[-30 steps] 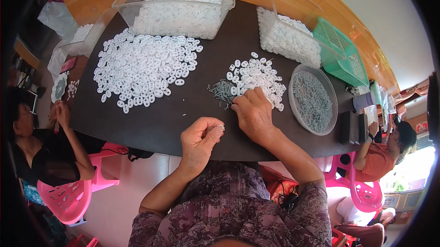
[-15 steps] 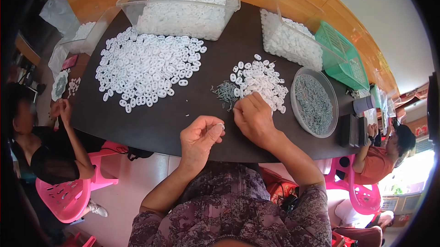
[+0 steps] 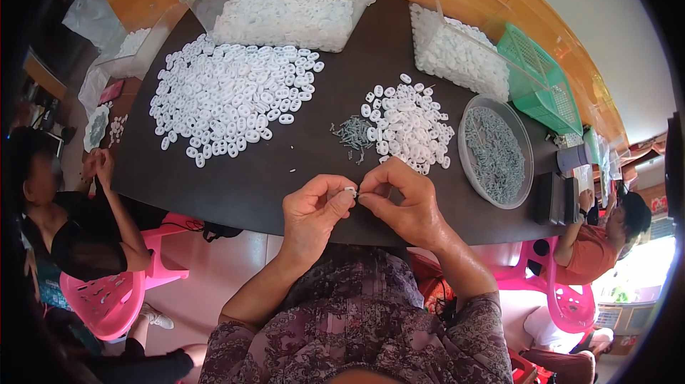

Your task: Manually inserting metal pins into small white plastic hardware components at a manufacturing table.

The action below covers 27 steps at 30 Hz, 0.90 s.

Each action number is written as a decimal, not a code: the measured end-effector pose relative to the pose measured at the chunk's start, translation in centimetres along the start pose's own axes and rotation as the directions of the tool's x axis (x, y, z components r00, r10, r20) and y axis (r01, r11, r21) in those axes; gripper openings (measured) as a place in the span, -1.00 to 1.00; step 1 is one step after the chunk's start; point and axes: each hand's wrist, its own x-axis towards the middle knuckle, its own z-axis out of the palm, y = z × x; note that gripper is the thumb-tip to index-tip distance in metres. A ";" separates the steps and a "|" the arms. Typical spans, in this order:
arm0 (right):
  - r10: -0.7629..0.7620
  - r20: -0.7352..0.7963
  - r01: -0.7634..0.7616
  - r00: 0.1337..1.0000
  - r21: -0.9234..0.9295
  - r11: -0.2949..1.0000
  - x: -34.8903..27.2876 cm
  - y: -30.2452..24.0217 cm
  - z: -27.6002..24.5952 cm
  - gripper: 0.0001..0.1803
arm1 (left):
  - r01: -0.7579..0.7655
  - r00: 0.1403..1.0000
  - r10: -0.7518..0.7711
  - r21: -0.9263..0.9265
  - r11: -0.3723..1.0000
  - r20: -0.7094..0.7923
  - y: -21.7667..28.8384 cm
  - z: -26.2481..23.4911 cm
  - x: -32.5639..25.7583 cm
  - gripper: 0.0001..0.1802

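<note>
Over the table's near edge, my left hand (image 3: 309,214) is closed, pinching a small white plastic piece (image 3: 349,190) between thumb and forefinger. My right hand (image 3: 408,206) meets it there, thumb and forefinger closed on a tiny grey screw (image 3: 357,196) whose end is at the piece; the fingertips partly hide it. Just beyond lie a small heap of grey screws (image 3: 351,138) and a heap of white plastic pieces (image 3: 410,124). Farther left spreads a larger heap of white oval two-holed plastic pieces (image 3: 232,95).
A round tub (image 3: 531,163) of screws stands right. Behind are two clear bins, one large (image 3: 207,9) and one smaller (image 3: 467,74), of white pieces, and a green basket (image 3: 546,109). Dark boxes (image 3: 553,200) sit near the right edge. Two people (image 3: 68,227) (image 3: 599,241) sit at either side.
My right hand has come back from beside the screw heap to my left hand, now with a screw at the white piece. My left hand still holds that piece. The view has shifted slightly.
</note>
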 end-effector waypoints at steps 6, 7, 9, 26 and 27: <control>-0.018 -0.004 0.018 1.000 -0.027 0.999 0.1 -0.3 0.1 -0.85 | -0.024 1.000 0.022 0.118 0.993 0.020 -0.5 -0.5 -0.2 -0.86; -0.017 -0.003 0.017 1.000 -0.027 0.999 0.1 -0.2 0.1 -0.85 | -0.037 0.999 0.033 0.156 0.987 0.026 -0.6 -0.5 -0.2 -0.86; -0.003 0.005 0.004 1.000 -0.032 0.999 0.1 -0.1 0.2 -0.85 | -0.062 0.998 0.057 0.184 0.981 0.031 -0.8 -0.7 -0.1 -0.87; -0.018 0.028 0.021 0.999 -0.078 0.997 0.0 -0.2 0.3 -0.84 | -0.117 0.993 0.116 0.298 0.947 0.020 -0.7 -0.7 -0.2 -0.94; -0.016 0.026 0.018 1.000 -0.074 0.997 0.0 -0.3 0.3 -0.84 | -0.115 0.993 0.114 0.298 0.948 0.018 -0.7 -0.7 -0.3 -0.94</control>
